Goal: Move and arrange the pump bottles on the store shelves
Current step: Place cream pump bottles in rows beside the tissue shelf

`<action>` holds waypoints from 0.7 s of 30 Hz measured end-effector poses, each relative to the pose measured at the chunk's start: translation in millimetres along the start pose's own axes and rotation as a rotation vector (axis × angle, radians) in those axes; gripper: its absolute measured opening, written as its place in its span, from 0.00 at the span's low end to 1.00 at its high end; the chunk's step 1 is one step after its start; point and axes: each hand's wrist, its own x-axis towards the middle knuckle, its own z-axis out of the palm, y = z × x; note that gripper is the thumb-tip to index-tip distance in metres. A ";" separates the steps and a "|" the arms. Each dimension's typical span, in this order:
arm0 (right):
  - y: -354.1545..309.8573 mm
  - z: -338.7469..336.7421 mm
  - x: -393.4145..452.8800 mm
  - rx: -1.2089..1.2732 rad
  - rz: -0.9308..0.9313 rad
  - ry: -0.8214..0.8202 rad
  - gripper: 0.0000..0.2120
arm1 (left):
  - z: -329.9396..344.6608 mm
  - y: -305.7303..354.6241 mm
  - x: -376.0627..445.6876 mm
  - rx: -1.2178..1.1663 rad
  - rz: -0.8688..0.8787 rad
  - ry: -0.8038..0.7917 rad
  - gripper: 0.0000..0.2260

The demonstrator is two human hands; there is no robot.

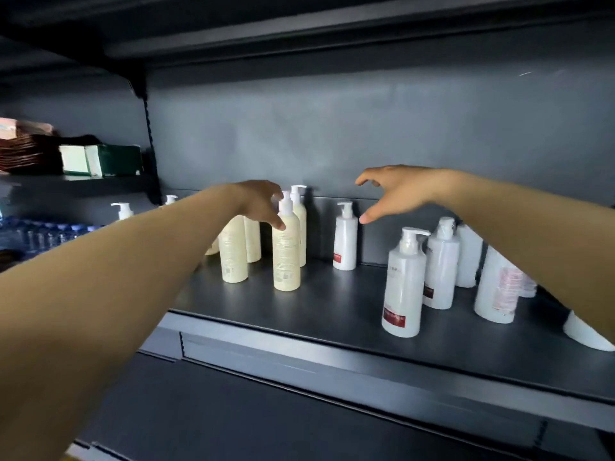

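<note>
Several cream pump bottles stand in a cluster on the dark shelf [332, 304]. My left hand [258, 202] reaches over them, fingers apart, its thumb touching the shoulder of the front cream bottle [286, 254]; it does not grip it. Another cream bottle [233, 251] stands to its left, partly behind my arm. My right hand [396, 189] hovers open just right of and above a lone white pump bottle [345, 237] at the back, thumb tip beside its shoulder. More white bottles, one with a red label [402, 287], stand at the right, some hidden by my right arm.
The shelf above hangs low over the bottles. An upright post [151, 151] divides this bay from the left one, which holds a green-and-white box [100, 159], stacked brown packets and water bottles [40, 234] below. A white bottle [584, 334] lies tilted at the far right.
</note>
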 end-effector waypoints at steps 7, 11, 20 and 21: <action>-93.1 9.2 42.1 0.069 0.067 0.019 0.34 | -12.0 -108.1 17.3 -0.016 0.071 -0.006 0.29; -146.0 24.1 73.1 0.088 0.036 0.037 0.34 | -11.4 -169.4 25.3 -0.070 0.085 0.015 0.30; -230.4 32.9 156.7 0.087 -0.006 0.082 0.32 | -17.0 -279.7 73.9 -0.150 0.081 0.080 0.28; -236.0 33.2 168.1 0.086 -0.010 0.094 0.33 | -17.9 -291.7 82.1 -0.142 0.074 0.080 0.28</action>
